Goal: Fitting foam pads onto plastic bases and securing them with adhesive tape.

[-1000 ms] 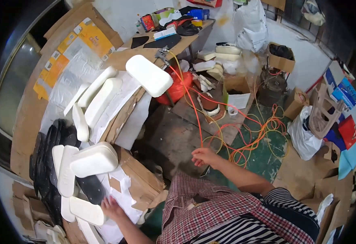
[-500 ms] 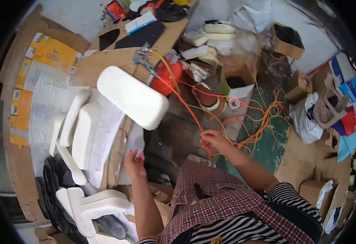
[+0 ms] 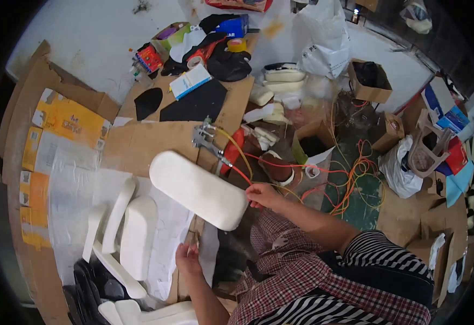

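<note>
A large rounded white foam pad (image 3: pixel 196 189) lies at a slant over the edge of the work table. Beyond its far edge rests a metal spray gun (image 3: pixel 211 143), joined to a yellow hose (image 3: pixel 242 154) and a red hose (image 3: pixel 241 173). My right hand (image 3: pixel 262 195) is closed around the red hose, close to the pad's right end. Below the pad, near the table edge, my left hand (image 3: pixel 189 259) holds nothing, its fingers loosely curled and apart.
More white foam pieces (image 3: pixel 138 238) lie on white sheeting at left, beside black moulded parts (image 3: pixel 85 290). Tangled hoses (image 3: pixel 359 176) cover the green floor at right. Black sheet pieces (image 3: pixel 193 103) and a cardboard box (image 3: pixel 368 81) are farther back.
The view has tilted up, so the scene sits lower. My right hand, with the red hose, has come nearer the spray gun and the foam pad's right end. My left hand remains empty.
</note>
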Available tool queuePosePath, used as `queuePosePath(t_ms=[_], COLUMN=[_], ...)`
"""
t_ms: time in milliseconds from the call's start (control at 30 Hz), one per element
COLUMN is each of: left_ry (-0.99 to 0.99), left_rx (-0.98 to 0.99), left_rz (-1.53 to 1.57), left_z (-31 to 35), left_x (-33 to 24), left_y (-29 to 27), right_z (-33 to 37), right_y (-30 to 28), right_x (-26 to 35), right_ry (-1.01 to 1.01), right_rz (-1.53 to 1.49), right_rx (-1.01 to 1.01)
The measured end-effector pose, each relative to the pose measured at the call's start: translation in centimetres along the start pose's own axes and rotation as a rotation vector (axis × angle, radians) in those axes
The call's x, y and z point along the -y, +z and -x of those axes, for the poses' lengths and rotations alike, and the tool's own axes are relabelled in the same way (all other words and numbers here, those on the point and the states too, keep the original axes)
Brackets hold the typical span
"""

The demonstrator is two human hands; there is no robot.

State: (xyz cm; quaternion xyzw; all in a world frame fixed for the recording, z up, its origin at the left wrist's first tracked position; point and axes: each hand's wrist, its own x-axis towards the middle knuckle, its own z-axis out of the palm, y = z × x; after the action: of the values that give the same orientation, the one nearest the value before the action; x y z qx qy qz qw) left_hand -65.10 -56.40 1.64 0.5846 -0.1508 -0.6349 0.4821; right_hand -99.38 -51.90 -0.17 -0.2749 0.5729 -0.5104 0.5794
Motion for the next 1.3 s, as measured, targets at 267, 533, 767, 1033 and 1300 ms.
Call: queuePosePath(t_ms=[267, 533, 767, 1033, 1300], left_ry=[-0.005, 0.017, 0.091, 0.248, 0.365], left_rx=[-0.102, -0.262, -0.437, -0.543, -0.399], left_rz=[0.048, 0.001, -0.062, -0.093, -0.191], left_z=[-4.0, -8.0, -9.7, -11.3, -13.0], left_x=[-1.7, -4.5, -8.4, -10.2, -12.0], left_y=[0.5, 7.7, 14.3, 16.5, 24.1], right_z=[-10.4, -32.5, -55.4, -64.8, -55.1], right_y=[-4.3, -8.5, -11.7, -11.9, -7.8], right_x=[8.5, 19.2, 28.8, 31.6, 33.5], right_ry=[-0.147, -0.343, -0.665, -0.3, -0.336], right_rz=[0.021, 0.181, 1.027, 1.434, 0.414], right_rx=[-0.095, -0.167, -0.438, -0.234, -0.024])
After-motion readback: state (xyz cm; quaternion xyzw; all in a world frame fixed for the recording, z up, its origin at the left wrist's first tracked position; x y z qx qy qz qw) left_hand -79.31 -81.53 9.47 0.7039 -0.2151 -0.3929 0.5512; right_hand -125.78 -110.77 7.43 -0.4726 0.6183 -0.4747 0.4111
